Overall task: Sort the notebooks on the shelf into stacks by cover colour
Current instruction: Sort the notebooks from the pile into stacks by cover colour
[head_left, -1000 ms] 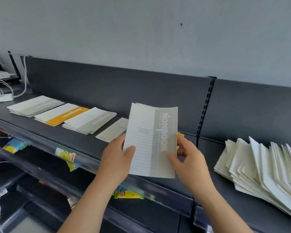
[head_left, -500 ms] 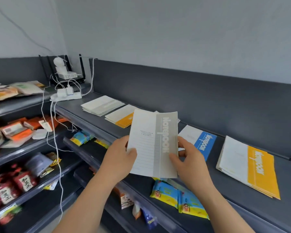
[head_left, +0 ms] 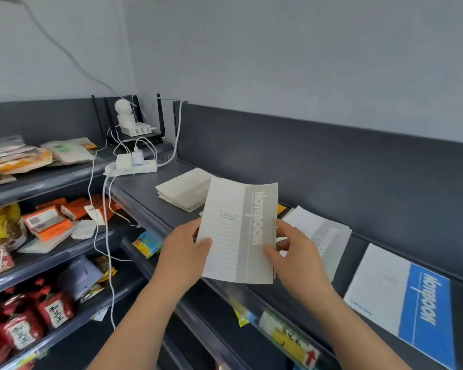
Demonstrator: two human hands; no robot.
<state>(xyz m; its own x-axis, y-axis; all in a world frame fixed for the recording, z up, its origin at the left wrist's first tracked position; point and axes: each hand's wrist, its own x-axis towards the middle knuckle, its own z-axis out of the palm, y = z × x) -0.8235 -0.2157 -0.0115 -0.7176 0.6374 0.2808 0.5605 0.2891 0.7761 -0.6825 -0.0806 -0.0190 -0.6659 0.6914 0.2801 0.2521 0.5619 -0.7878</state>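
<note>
The left hand (head_left: 183, 248) pinches the grey notebook (head_left: 238, 231) by its left edge, the right hand (head_left: 296, 252) by its right edge, holding it upright above the shelf (head_left: 278, 297). Behind it lie a grey stack (head_left: 182, 192) and another grey notebook (head_left: 324, 236); a blue notebook (head_left: 406, 303) lies further right.

You hold a grey notebook (head_left: 238, 231) upright over the shelf's (head_left: 142, 188) front edge. Your left hand (head_left: 182, 252) pinches its left side and your right hand (head_left: 297, 255) its right. Its white cover with a grey "Notebook" band faces you. A grey stack (head_left: 183, 189) lies flat beyond it to the left. An orange corner (head_left: 281, 209) shows behind it. To the right lie a second grey notebook (head_left: 329, 236), then a blue notebook (head_left: 401, 297), apart.
</note>
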